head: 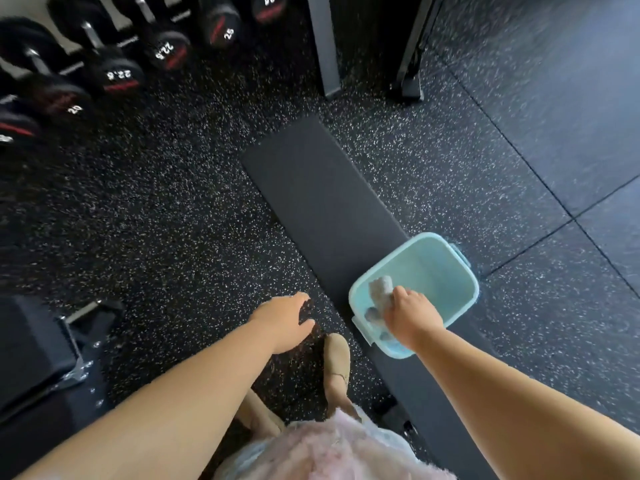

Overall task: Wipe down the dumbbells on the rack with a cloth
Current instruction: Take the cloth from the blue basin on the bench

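Across the speckled floor (173, 209), top left, sits the rack with the dumbbells (114, 74), black, numbered ends facing out, well apart from both hands; none looks touched yet, so wiping seems not begun, all of it left. Long dark bench (322, 202) runs diagonally through the middle, between the person and open floor on the right; likely needs stepping around to reach the rack. Another piece of black gym gear (41, 355) at lower left, metal posts (325, 46) at top centre. Pale blue bin (426, 268) rests on the near end of the bench. Right hand (412, 317) is inside the bin's rim, fingers closed on the grey cloth (381, 292), judged as picking it up. Left hand (287, 320) hovers over the floor, fingers loosely spread, holding nothing. Tan shoe (337, 355) just beside the bench.
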`<action>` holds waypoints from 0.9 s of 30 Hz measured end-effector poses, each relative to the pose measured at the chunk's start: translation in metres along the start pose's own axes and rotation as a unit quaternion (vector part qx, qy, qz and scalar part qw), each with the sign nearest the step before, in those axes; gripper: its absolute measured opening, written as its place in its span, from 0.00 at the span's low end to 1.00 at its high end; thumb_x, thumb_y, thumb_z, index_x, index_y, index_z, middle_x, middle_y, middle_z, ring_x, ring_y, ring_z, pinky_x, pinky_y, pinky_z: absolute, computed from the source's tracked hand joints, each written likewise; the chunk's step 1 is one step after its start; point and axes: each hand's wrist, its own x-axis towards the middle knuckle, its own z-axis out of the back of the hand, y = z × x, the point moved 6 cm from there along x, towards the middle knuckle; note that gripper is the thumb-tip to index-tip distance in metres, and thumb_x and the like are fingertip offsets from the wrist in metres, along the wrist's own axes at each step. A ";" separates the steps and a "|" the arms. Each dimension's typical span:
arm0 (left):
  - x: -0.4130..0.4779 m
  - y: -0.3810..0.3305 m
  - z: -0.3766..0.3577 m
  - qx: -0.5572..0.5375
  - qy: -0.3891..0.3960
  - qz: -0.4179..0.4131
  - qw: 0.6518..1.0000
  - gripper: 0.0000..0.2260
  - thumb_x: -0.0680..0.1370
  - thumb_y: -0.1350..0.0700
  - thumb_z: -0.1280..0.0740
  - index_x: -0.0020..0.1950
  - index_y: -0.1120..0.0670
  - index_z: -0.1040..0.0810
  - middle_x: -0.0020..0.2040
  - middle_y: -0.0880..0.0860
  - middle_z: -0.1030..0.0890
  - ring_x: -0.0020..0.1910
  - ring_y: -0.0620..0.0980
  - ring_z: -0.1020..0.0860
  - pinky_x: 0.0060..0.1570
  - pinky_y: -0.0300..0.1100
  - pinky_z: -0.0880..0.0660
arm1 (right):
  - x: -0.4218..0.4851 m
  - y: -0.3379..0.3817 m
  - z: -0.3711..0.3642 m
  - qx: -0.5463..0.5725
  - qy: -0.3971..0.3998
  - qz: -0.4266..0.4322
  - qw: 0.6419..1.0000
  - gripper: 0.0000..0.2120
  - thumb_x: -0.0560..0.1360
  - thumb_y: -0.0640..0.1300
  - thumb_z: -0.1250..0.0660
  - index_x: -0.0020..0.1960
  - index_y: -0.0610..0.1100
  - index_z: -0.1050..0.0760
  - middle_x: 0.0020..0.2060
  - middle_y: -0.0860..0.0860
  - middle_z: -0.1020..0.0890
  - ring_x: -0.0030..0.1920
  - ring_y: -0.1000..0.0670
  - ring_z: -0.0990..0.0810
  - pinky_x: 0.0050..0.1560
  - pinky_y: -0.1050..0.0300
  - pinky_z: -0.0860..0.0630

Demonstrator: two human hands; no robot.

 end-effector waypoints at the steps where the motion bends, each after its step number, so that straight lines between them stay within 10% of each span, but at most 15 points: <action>1: -0.009 0.002 0.011 -0.005 -0.009 0.002 1.000 0.29 0.82 0.37 0.39 0.81 0.42 0.39 0.75 0.47 0.26 0.69 0.54 0.24 0.63 0.55 0.23 | -0.005 0.005 0.013 -0.008 0.016 0.002 1.000 0.07 0.79 0.49 0.39 0.54 0.47 0.32 0.44 0.49 0.25 0.51 0.41 0.22 0.44 0.50 0.28; 27: -0.163 0.206 0.106 -0.207 -0.209 0.164 0.941 0.25 0.84 0.40 0.38 0.80 0.43 0.36 0.73 0.47 0.24 0.66 0.52 0.23 0.63 0.52 0.24 | -0.085 0.326 0.144 -0.102 -0.027 0.254 0.962 0.08 0.80 0.54 0.41 0.45 0.51 0.30 0.43 0.54 0.22 0.43 0.50 0.22 0.42 0.54 0.23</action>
